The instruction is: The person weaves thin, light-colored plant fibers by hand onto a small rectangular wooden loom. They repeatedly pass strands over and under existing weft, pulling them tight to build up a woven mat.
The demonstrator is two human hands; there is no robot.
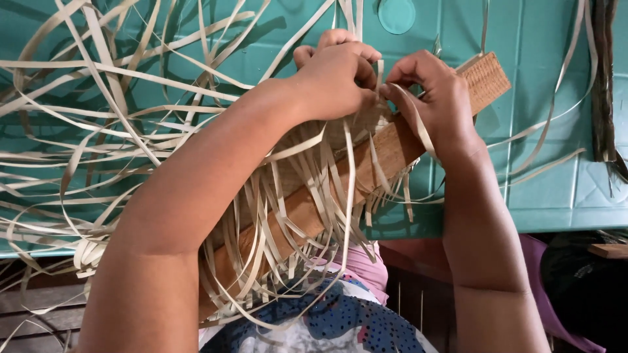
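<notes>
My left hand and my right hand meet above a wooden board that slants from my lap up to the green table. Both hands pinch thin pale weaving strips where a woven piece lies on the board. The left fingers curl around a strip end. The right fingers grip another strip that runs down past the wrist. Many loose strip ends hang over the board toward my lap.
A large tangle of loose pale strips spreads over the table's left half. Dark strips hang at the right edge. A round lid-like mark sits at the table's top. Patterned clothing covers my lap.
</notes>
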